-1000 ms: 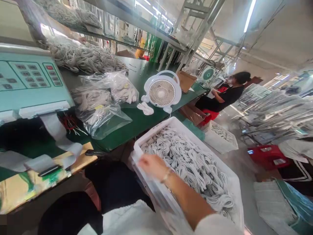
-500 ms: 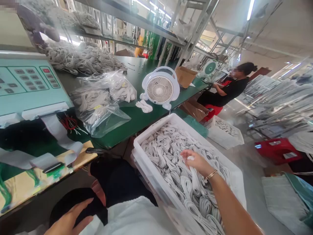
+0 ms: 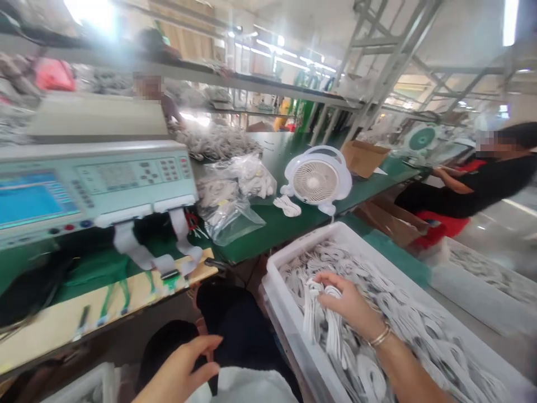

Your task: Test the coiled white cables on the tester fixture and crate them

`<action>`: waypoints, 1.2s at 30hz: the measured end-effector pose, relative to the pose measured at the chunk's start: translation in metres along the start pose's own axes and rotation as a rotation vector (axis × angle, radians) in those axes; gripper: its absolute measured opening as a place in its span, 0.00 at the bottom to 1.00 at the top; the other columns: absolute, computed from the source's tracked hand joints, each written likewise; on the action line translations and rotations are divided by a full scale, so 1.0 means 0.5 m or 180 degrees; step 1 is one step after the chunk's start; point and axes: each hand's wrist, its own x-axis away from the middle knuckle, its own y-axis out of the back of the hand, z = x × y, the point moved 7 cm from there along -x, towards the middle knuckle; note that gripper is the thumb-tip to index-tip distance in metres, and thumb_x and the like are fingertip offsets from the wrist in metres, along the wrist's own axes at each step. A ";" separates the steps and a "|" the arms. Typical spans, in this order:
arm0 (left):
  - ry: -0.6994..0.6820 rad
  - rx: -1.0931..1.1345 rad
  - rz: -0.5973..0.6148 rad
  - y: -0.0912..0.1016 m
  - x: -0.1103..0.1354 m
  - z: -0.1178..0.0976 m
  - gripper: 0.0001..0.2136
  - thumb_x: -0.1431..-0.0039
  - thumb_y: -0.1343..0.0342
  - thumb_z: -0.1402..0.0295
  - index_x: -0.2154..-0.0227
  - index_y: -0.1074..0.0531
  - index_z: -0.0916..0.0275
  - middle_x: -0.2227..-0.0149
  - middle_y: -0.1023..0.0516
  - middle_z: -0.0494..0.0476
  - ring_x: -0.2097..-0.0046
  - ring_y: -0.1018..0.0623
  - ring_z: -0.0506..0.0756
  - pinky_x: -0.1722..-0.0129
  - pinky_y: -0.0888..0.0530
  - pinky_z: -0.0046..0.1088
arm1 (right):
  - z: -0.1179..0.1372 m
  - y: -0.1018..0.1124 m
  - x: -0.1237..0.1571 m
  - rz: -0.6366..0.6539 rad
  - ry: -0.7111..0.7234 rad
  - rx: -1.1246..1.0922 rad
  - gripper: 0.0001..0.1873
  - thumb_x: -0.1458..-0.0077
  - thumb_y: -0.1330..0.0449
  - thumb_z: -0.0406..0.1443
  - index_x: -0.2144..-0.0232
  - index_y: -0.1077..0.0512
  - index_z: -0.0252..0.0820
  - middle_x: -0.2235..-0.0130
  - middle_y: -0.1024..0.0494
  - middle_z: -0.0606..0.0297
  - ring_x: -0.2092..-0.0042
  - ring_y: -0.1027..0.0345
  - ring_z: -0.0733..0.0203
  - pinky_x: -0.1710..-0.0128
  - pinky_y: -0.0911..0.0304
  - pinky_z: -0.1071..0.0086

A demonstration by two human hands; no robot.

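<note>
My right hand [image 3: 348,302] is closed on a bunch of white coiled cables [image 3: 325,319] and lifts them a little out of the white crate [image 3: 281,313] at my right side. The crate is full of several more white cable coils [image 3: 419,336]. My left hand [image 3: 178,372] hovers low over my lap, fingers spread, holding nothing. In front of me stands a pale green tester machine [image 3: 96,182] with a blue screen and keypads. White ribbon leads run from it down to a wooden fixture board [image 3: 104,302].
Clear bags of white cables [image 3: 230,196] and a small white fan [image 3: 318,180] sit on the green bench [image 3: 285,224]. Loose cable heaps lie further back. A person in black sits at the right [image 3: 482,184] beside another white crate [image 3: 482,274]. Another person stands behind the tester.
The view swung left and up, showing the tester's screen. My right hand closed on a bunch of cables and raised it. My left hand rose slightly over my lap.
</note>
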 end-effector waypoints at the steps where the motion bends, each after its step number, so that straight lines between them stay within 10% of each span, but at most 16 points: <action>1: -0.0144 0.0273 -0.0007 -0.006 -0.001 -0.038 0.18 0.58 0.44 0.62 0.59 0.31 0.54 0.57 0.28 0.54 0.55 0.31 0.58 0.53 0.37 0.34 | 0.028 -0.047 -0.008 0.0307 0.0038 -0.0334 0.12 0.62 0.45 0.31 0.69 0.33 0.41 0.72 0.30 0.68 0.71 0.37 0.61 0.72 0.42 0.72; 6: -0.0481 0.2101 0.0140 -0.023 -0.021 -0.145 0.22 0.56 0.44 0.61 0.57 0.34 0.62 0.60 0.28 0.61 0.61 0.28 0.57 0.58 0.34 0.33 | 0.123 -0.283 -0.031 0.1362 0.0241 -0.1068 0.15 0.60 0.47 0.30 0.65 0.32 0.40 0.70 0.29 0.67 0.73 0.37 0.64 0.74 0.40 0.73; 14: -0.0692 0.2578 -0.1416 0.082 -0.041 -0.008 0.23 0.66 0.37 0.66 0.63 0.34 0.64 0.63 0.27 0.59 0.62 0.29 0.56 0.62 0.33 0.29 | 0.138 -0.419 -0.079 0.0910 0.0903 -0.0121 0.08 0.53 0.48 0.37 0.78 0.32 0.41 0.78 0.30 0.68 0.75 0.37 0.64 0.75 0.43 0.73; 23: -0.0616 0.0878 -0.2422 0.118 0.008 0.002 0.16 0.60 0.42 0.69 0.63 0.33 0.60 0.63 0.30 0.56 0.61 0.32 0.56 0.61 0.36 0.29 | 0.106 -0.528 -0.097 0.1450 0.0433 -0.0928 0.10 0.54 0.49 0.34 0.73 0.28 0.37 0.75 0.26 0.65 0.71 0.34 0.60 0.72 0.41 0.72; 31: -0.1168 0.1957 -0.1654 0.133 -0.007 0.004 0.18 0.46 0.55 0.65 0.51 0.43 0.59 0.64 0.32 0.56 0.66 0.32 0.52 0.67 0.34 0.27 | 0.100 -0.556 -0.139 0.1593 0.0108 -0.1325 0.10 0.55 0.44 0.37 0.71 0.28 0.35 0.75 0.26 0.64 0.74 0.36 0.62 0.74 0.42 0.72; 36: -0.1138 0.1448 -0.1312 0.172 -0.019 -0.021 0.12 0.48 0.52 0.65 0.63 0.30 0.62 0.65 0.32 0.56 0.68 0.33 0.50 0.67 0.36 0.25 | 0.110 -0.557 -0.152 0.1463 0.0248 -0.1140 0.10 0.54 0.45 0.37 0.71 0.27 0.36 0.73 0.25 0.62 0.72 0.35 0.61 0.73 0.41 0.72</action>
